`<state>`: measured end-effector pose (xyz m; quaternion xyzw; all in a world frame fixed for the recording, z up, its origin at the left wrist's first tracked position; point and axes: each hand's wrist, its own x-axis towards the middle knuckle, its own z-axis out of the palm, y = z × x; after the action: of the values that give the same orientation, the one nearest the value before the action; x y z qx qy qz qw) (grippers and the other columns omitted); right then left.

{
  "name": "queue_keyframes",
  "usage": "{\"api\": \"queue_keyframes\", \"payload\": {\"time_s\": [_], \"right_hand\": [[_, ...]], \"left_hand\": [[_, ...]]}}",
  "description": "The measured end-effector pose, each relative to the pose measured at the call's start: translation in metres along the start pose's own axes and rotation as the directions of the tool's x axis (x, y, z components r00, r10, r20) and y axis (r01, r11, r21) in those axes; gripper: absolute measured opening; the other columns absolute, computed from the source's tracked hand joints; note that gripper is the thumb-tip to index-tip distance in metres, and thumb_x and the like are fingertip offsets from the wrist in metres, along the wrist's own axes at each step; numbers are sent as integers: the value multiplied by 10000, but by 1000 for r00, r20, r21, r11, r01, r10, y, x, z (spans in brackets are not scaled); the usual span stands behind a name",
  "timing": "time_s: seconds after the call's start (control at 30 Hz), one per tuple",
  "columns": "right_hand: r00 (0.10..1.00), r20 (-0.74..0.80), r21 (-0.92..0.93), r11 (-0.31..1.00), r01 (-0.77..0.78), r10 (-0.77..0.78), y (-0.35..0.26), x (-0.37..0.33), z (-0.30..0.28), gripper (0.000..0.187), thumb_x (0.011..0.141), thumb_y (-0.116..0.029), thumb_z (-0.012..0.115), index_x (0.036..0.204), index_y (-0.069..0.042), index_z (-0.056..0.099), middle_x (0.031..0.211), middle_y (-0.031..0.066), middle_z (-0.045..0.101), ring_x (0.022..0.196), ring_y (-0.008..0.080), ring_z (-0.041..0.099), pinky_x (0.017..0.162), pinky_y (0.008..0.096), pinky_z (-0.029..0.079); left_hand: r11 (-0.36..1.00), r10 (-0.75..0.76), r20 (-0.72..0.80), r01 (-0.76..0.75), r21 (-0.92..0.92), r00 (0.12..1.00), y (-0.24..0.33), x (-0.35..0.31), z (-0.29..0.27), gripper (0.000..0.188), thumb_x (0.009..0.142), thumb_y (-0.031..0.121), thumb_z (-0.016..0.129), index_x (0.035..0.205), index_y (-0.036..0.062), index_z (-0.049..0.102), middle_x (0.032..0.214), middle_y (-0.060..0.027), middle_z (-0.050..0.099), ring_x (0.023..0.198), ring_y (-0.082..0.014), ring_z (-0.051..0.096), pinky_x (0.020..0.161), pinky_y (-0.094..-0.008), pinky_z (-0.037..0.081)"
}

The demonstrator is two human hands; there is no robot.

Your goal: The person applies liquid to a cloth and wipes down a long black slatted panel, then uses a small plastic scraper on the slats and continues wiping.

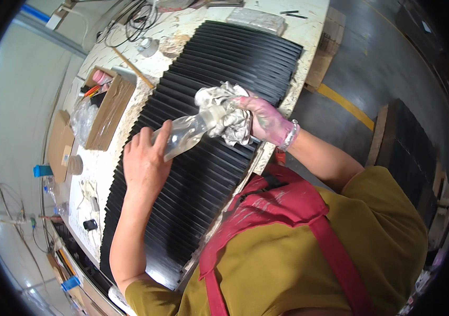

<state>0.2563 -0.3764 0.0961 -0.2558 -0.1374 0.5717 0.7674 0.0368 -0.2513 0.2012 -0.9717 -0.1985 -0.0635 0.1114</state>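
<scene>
My bare left hand point(145, 158) is wrapped round a clear plastic bottle point(185, 136) with liquid in it. The bottle is tilted, its neck pointing right against a crumpled white rag point(230, 113) with grey stains. That rag is bunched in my right hand point(266, 120), which wears a stained pink glove with a silvery band at the wrist. Beneath both hands lies a long black ribbed piece point(182, 189), like a pleated bellows cover, stretched across the table. Whether liquid is coming out of the bottle cannot be made out.
The worn white table point(308, 26) carries an open cardboard box point(111, 113) of small items, a wooden stick point(132, 67), a small jar point(148, 47) and black cables point(130, 23). A grey slab point(256, 20) lies at the far end. Right of the table, a yellow line point(346, 106) crosses the floor beside a dark stack point(406, 152).
</scene>
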Motion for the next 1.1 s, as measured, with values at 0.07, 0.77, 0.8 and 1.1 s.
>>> {"api": "queue_keyframes", "payload": {"time_s": [0.07,0.77,0.8,1.1], "right_hand": [[986,44,210,964,-164,158,-3,1,12,352,928,-84,470,1279,-60,458,1149,146,598,912,230,649,791,362,562],[980,-36,207,961,-183,195,8,3,-8,346,1018,-258,356,1282,-62,464,1154,121,607,953,257,647,785,413,576],[974,48,309,924,-227,223,11,8,-23,356,1021,-265,347,1296,-60,440,1153,128,602,952,272,645,772,423,576],[974,-144,393,913,-107,176,2,26,-31,355,1015,-242,347,1235,0,483,1092,158,627,971,280,646,860,435,544]], "left_hand": [[1000,-1,-18,1,-14,1000,2,0,2,662,647,89,737,1267,190,528,960,-86,555,905,-266,580,767,-387,456],[981,139,2,-138,134,990,0,17,2,589,726,37,654,1274,190,502,937,-103,529,891,-259,566,757,-383,464],[980,125,-2,-123,154,992,-2,15,1,593,726,38,656,1278,191,500,940,-104,529,895,-263,564,762,-384,463],[960,162,3,-159,230,987,-10,26,-13,559,761,37,604,1285,201,500,957,-96,527,891,-258,555,777,-385,459]]}}
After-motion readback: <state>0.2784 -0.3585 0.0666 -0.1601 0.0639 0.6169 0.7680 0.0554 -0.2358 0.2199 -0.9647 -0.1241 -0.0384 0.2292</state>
